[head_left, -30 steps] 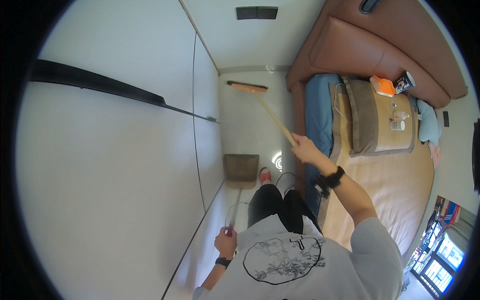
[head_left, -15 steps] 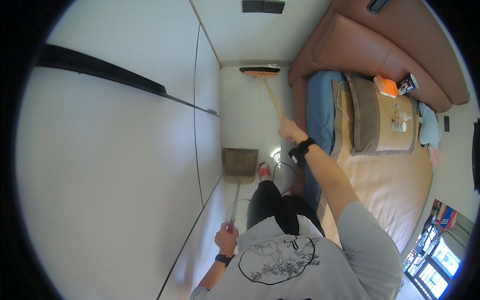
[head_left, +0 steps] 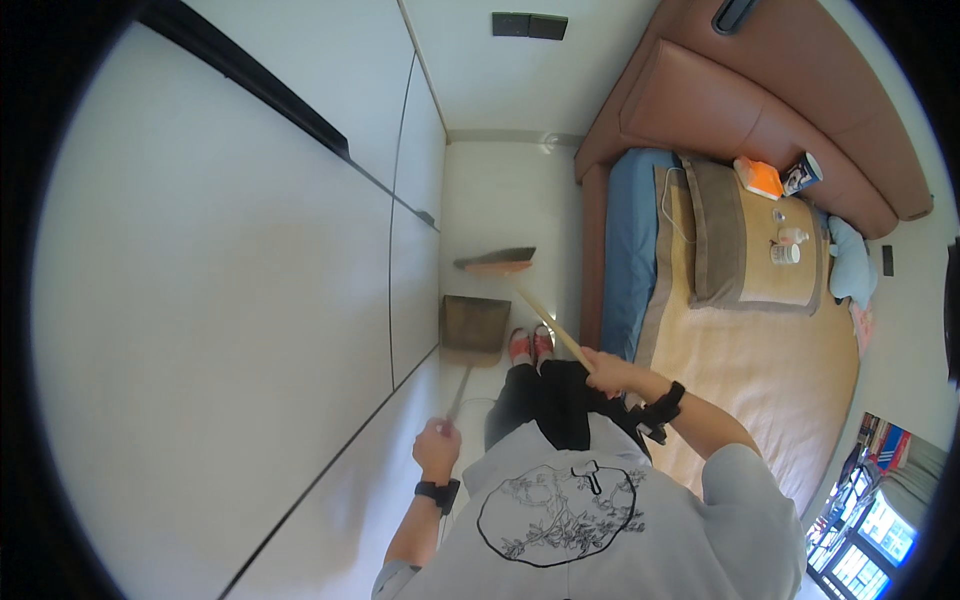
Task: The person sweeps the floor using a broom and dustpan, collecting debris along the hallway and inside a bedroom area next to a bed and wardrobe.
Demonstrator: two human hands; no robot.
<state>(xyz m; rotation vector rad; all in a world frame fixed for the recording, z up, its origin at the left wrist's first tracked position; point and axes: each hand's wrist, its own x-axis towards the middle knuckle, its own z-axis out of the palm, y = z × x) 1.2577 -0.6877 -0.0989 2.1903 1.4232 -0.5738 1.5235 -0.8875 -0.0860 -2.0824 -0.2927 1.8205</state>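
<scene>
My right hand (head_left: 608, 372) is closed around the pale handle of a broom (head_left: 550, 318). The broom's dark bristles and orange head lie over the floor, just beyond the open edge of a dustpan (head_left: 475, 328) and apart from it. That dustpan is brownish grey, with a long handle running back toward me. My left hand (head_left: 437, 446) grips the end of this handle, low beside the white cabinet. Both wrists wear black bands. Whether any dirt lies in the pan or by the bristles is too small to tell.
White cabinet doors (head_left: 240, 300) line the left side. A bed (head_left: 760, 360) with a brown headboard (head_left: 740, 110) flanks the right, holding a pillow, a white jar (head_left: 785, 254) and an orange packet (head_left: 758, 178). My feet in red footwear (head_left: 531, 344) stand between them. The far wall (head_left: 510, 80) ends the strip of floor (head_left: 510, 195).
The broom head has come back from the far wall to near the dustpan. My right hand has drawn back toward my body. The dustpan has barely shifted.
</scene>
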